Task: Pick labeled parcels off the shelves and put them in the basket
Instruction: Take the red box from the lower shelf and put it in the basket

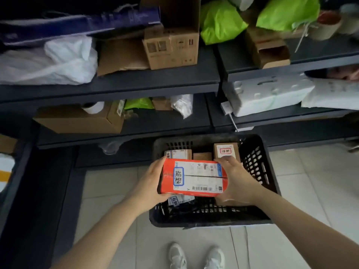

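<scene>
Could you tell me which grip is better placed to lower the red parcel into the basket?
Probably the right grip: it is over the basket interior, while the left grip sits above its rim.

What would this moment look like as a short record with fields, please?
held: orange parcel, white shipping label facing up
hands: left hand grips its left end, right hand its right end
place: above the black basket on the floor, not yet released
in basket: brown box with red-framed label, another labeled parcel, dark bag
shelves: cardboard boxes, green bags, white bags
</scene>
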`<state>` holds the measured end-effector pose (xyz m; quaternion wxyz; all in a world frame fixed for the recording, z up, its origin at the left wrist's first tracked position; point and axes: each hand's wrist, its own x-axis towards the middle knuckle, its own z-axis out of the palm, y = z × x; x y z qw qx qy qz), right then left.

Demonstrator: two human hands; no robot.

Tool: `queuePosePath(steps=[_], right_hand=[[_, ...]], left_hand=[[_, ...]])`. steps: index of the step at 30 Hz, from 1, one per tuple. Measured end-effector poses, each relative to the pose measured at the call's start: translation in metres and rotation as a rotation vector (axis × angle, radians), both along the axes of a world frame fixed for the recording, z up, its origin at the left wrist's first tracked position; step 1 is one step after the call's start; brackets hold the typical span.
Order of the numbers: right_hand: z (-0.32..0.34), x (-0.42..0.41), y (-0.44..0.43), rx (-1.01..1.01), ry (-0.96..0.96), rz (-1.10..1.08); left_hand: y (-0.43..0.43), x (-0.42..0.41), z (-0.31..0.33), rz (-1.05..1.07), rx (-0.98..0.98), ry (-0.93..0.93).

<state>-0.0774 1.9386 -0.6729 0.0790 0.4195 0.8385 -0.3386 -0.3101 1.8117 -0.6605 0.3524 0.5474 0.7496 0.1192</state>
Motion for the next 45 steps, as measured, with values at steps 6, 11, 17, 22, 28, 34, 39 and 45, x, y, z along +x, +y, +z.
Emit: queuePosePath(steps=[6,11,17,22,28,34,39,45], right_hand=[[-0.078,-0.008,-0.001,-0.068,-0.176,-0.050],[-0.140,-0.030,-0.018,-0.133,-0.235,0.012],[-0.192,-0.043,-0.043,-0.128,-0.329,0.183],[-0.208,-0.055,-0.052,-0.172,-0.334,0.163],[-0.214,-0.071,-0.058,-0.233,-0.294,-0.053],[-0.226,-0.093,-0.073,-0.107,-0.358,-0.239],[-0.235,-0.088,-0.075,-0.179,-0.324,-0.272],[-0.213,-0.080,-0.072,-0.188,-0.340,-0.131]], left_hand=[[-0.007,-0.010,-0.073,0.136,-0.098,0.012],[-0.029,-0.022,-0.122,0.283,-0.148,0.094],[-0.053,-0.017,-0.163,0.339,-0.272,0.042],[-0.064,-0.017,-0.185,0.357,-0.284,0.032],[-0.068,-0.019,-0.194,0.353,-0.249,0.075],[-0.072,-0.022,-0.199,0.342,-0.212,0.060],[-0.076,-0.026,-0.192,0.303,-0.255,0.029],[-0.076,-0.031,-0.164,0.224,-0.254,0.063]])
